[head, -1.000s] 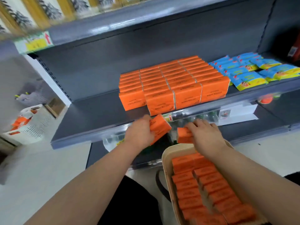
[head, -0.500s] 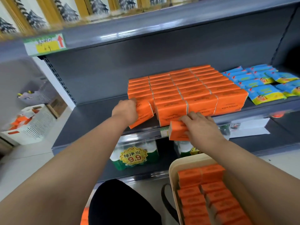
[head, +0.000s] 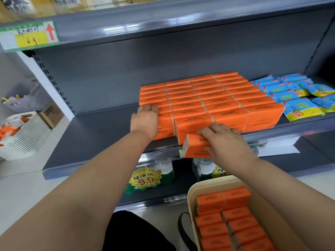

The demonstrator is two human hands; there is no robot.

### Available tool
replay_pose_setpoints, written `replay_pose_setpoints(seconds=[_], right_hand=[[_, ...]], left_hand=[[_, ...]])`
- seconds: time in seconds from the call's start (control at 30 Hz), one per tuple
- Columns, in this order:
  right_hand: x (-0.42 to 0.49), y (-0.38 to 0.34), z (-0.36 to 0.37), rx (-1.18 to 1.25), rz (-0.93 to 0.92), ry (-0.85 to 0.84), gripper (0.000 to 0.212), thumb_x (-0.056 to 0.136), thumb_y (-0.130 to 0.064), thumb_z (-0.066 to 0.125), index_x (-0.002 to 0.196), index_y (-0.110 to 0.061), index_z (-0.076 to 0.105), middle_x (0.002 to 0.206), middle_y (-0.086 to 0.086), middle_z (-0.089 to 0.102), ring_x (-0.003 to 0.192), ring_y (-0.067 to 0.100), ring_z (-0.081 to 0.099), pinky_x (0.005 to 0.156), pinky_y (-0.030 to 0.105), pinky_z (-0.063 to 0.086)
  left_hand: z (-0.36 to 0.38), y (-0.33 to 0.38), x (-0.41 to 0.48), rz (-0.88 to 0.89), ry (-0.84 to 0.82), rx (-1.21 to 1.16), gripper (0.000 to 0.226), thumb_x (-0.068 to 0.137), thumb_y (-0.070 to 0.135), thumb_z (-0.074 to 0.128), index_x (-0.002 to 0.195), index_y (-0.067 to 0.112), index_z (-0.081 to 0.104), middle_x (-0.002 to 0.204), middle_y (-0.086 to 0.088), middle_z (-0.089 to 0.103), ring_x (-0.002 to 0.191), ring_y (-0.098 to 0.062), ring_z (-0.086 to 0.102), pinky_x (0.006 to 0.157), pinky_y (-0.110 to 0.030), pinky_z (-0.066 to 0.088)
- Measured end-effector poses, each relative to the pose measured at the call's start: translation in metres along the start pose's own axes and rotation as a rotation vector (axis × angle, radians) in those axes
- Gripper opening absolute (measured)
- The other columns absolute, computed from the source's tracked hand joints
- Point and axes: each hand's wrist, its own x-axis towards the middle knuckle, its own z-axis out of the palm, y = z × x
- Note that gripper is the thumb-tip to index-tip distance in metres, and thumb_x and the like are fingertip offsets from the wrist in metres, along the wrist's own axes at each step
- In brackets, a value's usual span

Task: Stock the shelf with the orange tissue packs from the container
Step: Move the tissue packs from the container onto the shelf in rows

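Dark grey shelf [head: 94,131], mid frame: block of orange tissue packs [head: 208,100] stands in rows, approx centre to centre-right, front row at the shelf lip. Left part of shelf bare. Blue/yellow packets [head: 297,98] sit just beside the orange block, right edge of frame.

Left hand [head: 146,119], centre: palm down, fingers flat and spread, resting on the front-left corner of the block. Grip not closed round any pack; it presses on top and on the end pack's side, nothing lifted.

Right hand [head: 226,142], centre-right: fingers curled over one loose orange pack [head: 194,146], held at the shelf's front edge, touching the face of the front row. Pack tilted, white end turned to lower left. Grip closed on it from above; thumb not visible.

Container [head: 190,194], cream, lower right: more orange packs [head: 224,212] inside in two columns, far end still filled. Black strap hangs at its left side.

Lower shelf, below centre: green-capped bottles [head: 163,171] w/ yellow 9.9 price burst. Price label [head: 30,36] w/ red arrow, upper left, on the upper shelf's edge. White slatted basket [head: 23,134], left edge, on the floor, orange items in it
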Motion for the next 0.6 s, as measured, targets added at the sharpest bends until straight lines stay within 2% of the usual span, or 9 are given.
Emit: replay_pose_setpoints(seconds=[0.07, 0.13, 0.23, 0.33, 0.6], right_hand=[[0.004, -0.010, -0.004, 0.022, -0.024, -0.007, 0.050, 0.092, -0.029, 0.058, 0.137, -0.033, 0.039, 0.127, -0.005, 0.047, 0.123, 0.018, 0.042, 0.095, 0.034, 0.034], [0.010, -0.022, -0.008, 0.054, -0.050, -0.005, 0.051, 0.091, -0.027, 0.058, 0.138, -0.032, 0.039, 0.128, -0.005, 0.047, 0.124, 0.019, 0.042, 0.096, 0.036, 0.034], [0.028, -0.048, -0.010, 0.098, -0.112, 0.008, 0.051, 0.090, -0.024, 0.059, 0.137, -0.030, 0.040, 0.128, -0.002, 0.048, 0.123, 0.021, 0.043, 0.097, 0.038, 0.035], [0.054, -0.076, -0.006, 0.108, -0.169, 0.023, 0.050, 0.091, -0.020, 0.059, 0.137, -0.026, 0.041, 0.126, 0.001, 0.048, 0.122, 0.023, 0.043, 0.096, 0.040, 0.035], [0.105, -0.100, 0.022, 0.002, -0.164, -0.015, 0.058, 0.083, -0.003, 0.062, 0.134, -0.022, 0.043, 0.124, 0.006, 0.049, 0.120, 0.026, 0.044, 0.096, 0.041, 0.037]], left_hand=[[-0.004, -0.004, -0.005, -0.014, 0.005, -0.090, 0.053, 0.083, 0.018, 0.068, 0.131, 0.014, 0.045, 0.129, -0.007, 0.048, 0.121, -0.026, 0.041, 0.093, -0.040, 0.042], [-0.011, -0.012, -0.011, -0.058, 0.028, -0.191, 0.056, 0.085, 0.025, 0.068, 0.133, 0.013, 0.042, 0.131, -0.007, 0.046, 0.123, -0.027, 0.040, 0.095, -0.043, 0.042], [-0.023, -0.034, -0.024, -0.137, 0.099, -0.260, 0.044, 0.089, 0.007, 0.055, 0.131, 0.010, 0.045, 0.130, -0.011, 0.049, 0.121, -0.029, 0.042, 0.091, -0.042, 0.043], [-0.033, -0.053, -0.040, -0.182, 0.093, -0.276, 0.052, 0.084, -0.005, 0.050, 0.133, 0.011, 0.046, 0.131, -0.011, 0.049, 0.124, -0.029, 0.041, 0.090, -0.041, 0.042], [-0.032, -0.066, -0.060, -0.196, 0.058, -0.294, 0.059, 0.082, -0.009, 0.048, 0.137, 0.011, 0.043, 0.134, -0.010, 0.047, 0.125, -0.027, 0.040, 0.091, -0.037, 0.045]])
